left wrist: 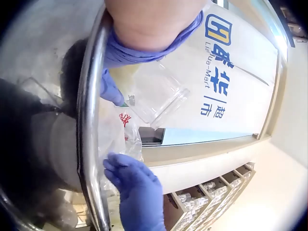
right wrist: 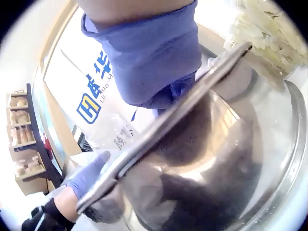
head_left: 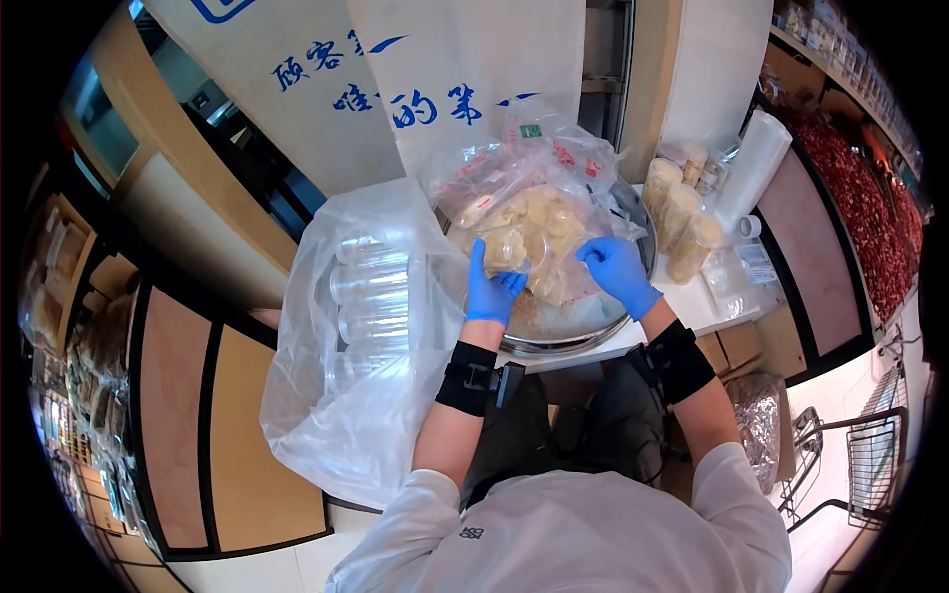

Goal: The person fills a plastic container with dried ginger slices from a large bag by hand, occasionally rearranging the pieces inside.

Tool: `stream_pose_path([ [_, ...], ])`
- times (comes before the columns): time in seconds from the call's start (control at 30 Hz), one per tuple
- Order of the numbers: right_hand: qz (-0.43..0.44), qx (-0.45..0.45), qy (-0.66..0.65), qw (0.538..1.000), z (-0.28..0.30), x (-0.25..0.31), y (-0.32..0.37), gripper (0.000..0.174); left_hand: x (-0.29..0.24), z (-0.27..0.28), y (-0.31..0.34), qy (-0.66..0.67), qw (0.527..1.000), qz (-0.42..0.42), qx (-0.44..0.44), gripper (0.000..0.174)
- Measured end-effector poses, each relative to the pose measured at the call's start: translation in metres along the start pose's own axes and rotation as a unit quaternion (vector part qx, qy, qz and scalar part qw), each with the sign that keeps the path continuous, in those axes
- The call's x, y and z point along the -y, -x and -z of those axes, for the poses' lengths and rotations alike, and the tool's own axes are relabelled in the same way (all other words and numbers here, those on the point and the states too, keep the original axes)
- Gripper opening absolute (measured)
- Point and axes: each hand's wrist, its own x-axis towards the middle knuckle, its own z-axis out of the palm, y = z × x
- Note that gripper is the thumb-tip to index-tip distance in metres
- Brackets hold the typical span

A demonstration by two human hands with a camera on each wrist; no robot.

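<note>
The clear jar [head_left: 506,250], gripped between the left hand's [head_left: 491,295] thumb and curled fingers, lay at that hand's twelve o'clock as I watched, its long axis roughly nine-to-three. The right hand [head_left: 621,274] hung at three, apart; I couldn't tell whether its bent fingers pinched anything. Pale slices [head_left: 551,210] lay toward one.

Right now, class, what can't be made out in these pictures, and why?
Left wrist view: jar, its base hidden by the left hand.
Right wrist view: right hand, fingertips hidden behind metal rim.
Head view: banner, top cut off by picture edge.
Head view: shelf goods, labels too small.
</note>
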Motion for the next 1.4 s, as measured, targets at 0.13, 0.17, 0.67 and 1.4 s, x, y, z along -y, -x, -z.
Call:
stream_pose_path([
  [0.13,-0.002,0.058,0.163,0.985,-0.024,-0.034,-0.004,0.019,-0.003,0.004,-0.003,0.046,0.998,-0.001,0.039,0.069],
  [0.17,0.025,0.068,0.195,0.978,-0.031,-0.041,-0.007,0.019,-0.004,0.006,-0.004,0.054,0.997,0.001,0.053,0.068],
  [0.67,0.027,0.244,0.144,0.959,-0.050,-0.030,-0.006,0.044,0.001,0.005,-0.003,0.020,0.973,-0.002,0.229,0.048],
  [1.4,0.156,0.208,0.235,0.937,-0.062,-0.028,-0.010,0.048,-0.002,0.011,-0.012,0.078,0.996,-0.035,0.038,0.071],
])
